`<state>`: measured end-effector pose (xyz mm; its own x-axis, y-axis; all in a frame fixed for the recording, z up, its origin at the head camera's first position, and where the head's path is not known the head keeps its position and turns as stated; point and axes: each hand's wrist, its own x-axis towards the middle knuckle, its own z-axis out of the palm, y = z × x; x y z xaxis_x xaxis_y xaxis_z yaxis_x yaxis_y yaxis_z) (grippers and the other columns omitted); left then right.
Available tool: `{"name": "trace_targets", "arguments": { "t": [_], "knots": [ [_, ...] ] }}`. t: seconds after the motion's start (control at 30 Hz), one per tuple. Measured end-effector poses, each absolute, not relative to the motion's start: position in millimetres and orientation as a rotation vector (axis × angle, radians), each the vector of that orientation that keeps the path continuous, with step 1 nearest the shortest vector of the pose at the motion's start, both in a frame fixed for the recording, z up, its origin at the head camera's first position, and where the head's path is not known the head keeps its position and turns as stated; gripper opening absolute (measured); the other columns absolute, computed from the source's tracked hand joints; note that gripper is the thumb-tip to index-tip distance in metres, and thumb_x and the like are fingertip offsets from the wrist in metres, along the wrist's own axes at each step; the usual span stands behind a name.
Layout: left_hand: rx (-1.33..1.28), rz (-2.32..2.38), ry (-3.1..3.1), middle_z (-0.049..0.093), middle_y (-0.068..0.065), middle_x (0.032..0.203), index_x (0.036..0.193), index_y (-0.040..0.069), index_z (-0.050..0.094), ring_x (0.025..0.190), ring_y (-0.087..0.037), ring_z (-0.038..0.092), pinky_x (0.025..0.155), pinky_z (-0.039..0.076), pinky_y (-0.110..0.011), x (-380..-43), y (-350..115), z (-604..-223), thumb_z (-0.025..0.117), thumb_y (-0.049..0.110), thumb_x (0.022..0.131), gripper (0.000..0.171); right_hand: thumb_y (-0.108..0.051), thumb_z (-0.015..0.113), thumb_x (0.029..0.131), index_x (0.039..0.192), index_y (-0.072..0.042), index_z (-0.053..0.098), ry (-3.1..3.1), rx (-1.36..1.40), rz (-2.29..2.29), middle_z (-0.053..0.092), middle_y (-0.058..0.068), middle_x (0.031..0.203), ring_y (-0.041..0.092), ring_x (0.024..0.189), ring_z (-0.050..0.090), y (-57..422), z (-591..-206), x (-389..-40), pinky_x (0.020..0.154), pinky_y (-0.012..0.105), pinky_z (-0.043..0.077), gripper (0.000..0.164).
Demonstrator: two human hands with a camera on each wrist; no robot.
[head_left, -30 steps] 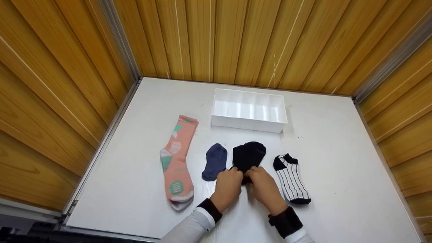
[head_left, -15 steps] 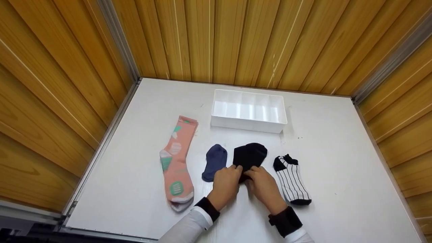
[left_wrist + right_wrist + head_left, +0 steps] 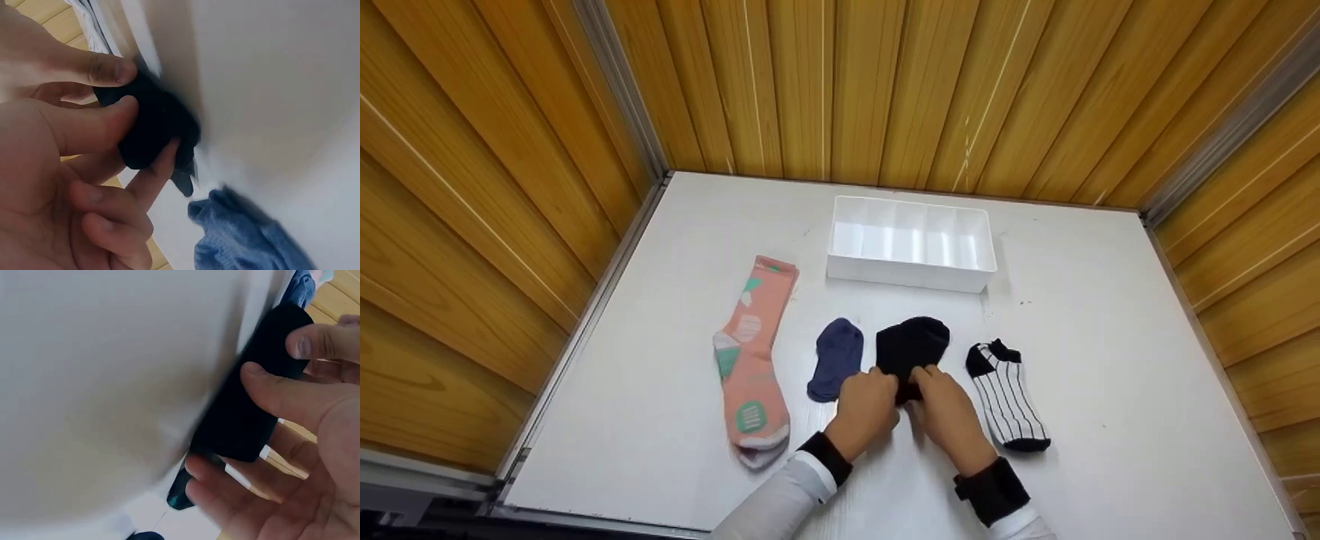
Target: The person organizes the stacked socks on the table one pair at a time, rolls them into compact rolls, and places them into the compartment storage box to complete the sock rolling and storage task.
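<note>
Wood-grain panels (image 3: pixel 870 90) wall in a white counter (image 3: pixel 1125 337), where an open white box (image 3: pixel 907 279) stands toward the back, apart from the socks. Pink socks (image 3: pixel 750 364) with green and white patches lie lengthwise on the left, a small blue sock (image 3: pixel 836 360) lies just beside the left hand (image 3: pixel 866 409), and a white sock with black stripes (image 3: pixel 1012 397) lies to the right of the right hand (image 3: pixel 949 416). Between the blue and striped ones, in front of the box, is a black sock (image 3: pixel 911 345), its near end partly covered by both hands. Fingers of both hands pinch that near end: in each wrist view a thumb presses on the dark cloth from one side with fingers behind it, and the two thumbs sit close together. The left hand's last two fingers (image 3: pixel 115 225) curl in toward the palm, off the fabric. Compared with a second ago, little differs: box and other socks lie where they were, both hands keep hold of the same end, and the gap between them looks slightly wider.
</note>
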<state>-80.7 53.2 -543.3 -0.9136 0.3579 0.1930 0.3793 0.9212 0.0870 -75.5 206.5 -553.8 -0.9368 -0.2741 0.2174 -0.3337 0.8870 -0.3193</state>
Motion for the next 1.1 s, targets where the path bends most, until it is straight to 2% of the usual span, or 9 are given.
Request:
{"name": "trace_targets", "arguments": {
  "t": [0.13,0.27,0.53,0.63,0.7,0.8,0.87,1.1],
  "knots": [
    [-0.579,-0.243,-2.984,0.069,-0.006,0.079,0.084,0.012,0.071,0.068,-0.025,0.069,0.057,0.055,-0.039,-83,52,-541,0.08,0.031,0.078,0.022,-0.005,0.08,0.082,0.093,-0.01,0.065,-2.921,0.514,0.547,0.065,0.004,0.089,0.026,0.081,0.065,209,-550,-77,0.072,0.042,0.054,0.019],
    [-0.604,-0.247,-3.027,0.067,-0.007,0.088,0.098,0.01,0.07,0.071,-0.026,0.069,0.059,0.056,-0.04,-83,52,-541,0.077,0.033,0.081,0.029,-0.003,0.08,0.081,0.095,-0.009,0.068,-2.949,0.534,0.531,0.066,0.004,0.09,0.026,0.082,0.065,212,-547,-77,0.073,0.042,0.054,0.019],
    [-0.606,-0.268,-2.93,0.067,-0.004,0.098,0.104,0.015,0.07,0.074,-0.023,0.068,0.059,0.056,-0.037,-81,56,-542,0.084,0.033,0.079,0.035,-0.003,0.078,0.084,0.1,-0.005,0.073,-2.942,0.519,0.543,0.063,0.006,0.1,0.027,0.089,0.06,213,-548,-78,0.08,0.041,0.054,0.017],
    [-0.602,-0.237,-2.907,0.068,-0.002,0.091,0.098,0.017,0.072,0.071,-0.022,0.068,0.057,0.055,-0.036,-83,59,-544,0.086,0.031,0.077,0.029,-0.004,0.077,0.085,0.101,-0.004,0.073,-2.929,0.502,0.532,0.059,0.006,0.103,0.028,0.09,0.058,212,-550,-77,0.078,0.041,0.053,0.016],
    [-0.589,-0.182,-2.907,0.068,-0.003,0.084,0.09,0.017,0.074,0.067,-0.022,0.068,0.055,0.055,-0.035,-84,61,-544,0.085,0.032,0.077,0.022,-0.007,0.078,0.085,0.107,-0.003,0.07,-2.919,0.472,0.505,0.058,0.009,0.107,0.031,0.09,0.06,211,-551,-74,0.076,0.043,0.054,0.024],
    [-0.547,-0.117,-2.927,0.068,-0.005,0.078,0.08,0.015,0.076,0.064,-0.021,0.068,0.053,0.055,-0.035,-84,64,-542,0.084,0.036,0.076,0.023,-0.01,0.081,0.082,0.11,-0.004,0.066,-2.912,0.419,0.465,0.059,0.013,0.11,0.035,0.089,0.062,208,-552,-70,0.073,0.046,0.055,0.033],
    [-0.535,-0.093,-2.934,0.068,-0.006,0.077,0.08,0.014,0.076,0.064,-0.022,0.068,0.054,0.055,-0.035,-84,66,-541,0.082,0.039,0.076,0.026,-0.011,0.083,0.08,0.109,-0.006,0.065,-2.91,0.379,0.465,0.06,0.014,0.107,0.036,0.087,0.063,206,-553,-69,0.072,0.047,0.055,0.035],
    [-0.539,-0.101,-3.006,0.07,-0.006,0.085,0.087,0.013,0.077,0.07,-0.023,0.07,0.058,0.057,-0.035,-87,65,-536,0.081,0.04,0.078,0.028,-0.007,0.082,0.08,0.104,-0.004,0.071,-2.931,0.376,0.491,0.063,0.008,0.098,0.031,0.084,0.065,207,-553,-72,0.075,0.045,0.055,0.026]
  ]
}}
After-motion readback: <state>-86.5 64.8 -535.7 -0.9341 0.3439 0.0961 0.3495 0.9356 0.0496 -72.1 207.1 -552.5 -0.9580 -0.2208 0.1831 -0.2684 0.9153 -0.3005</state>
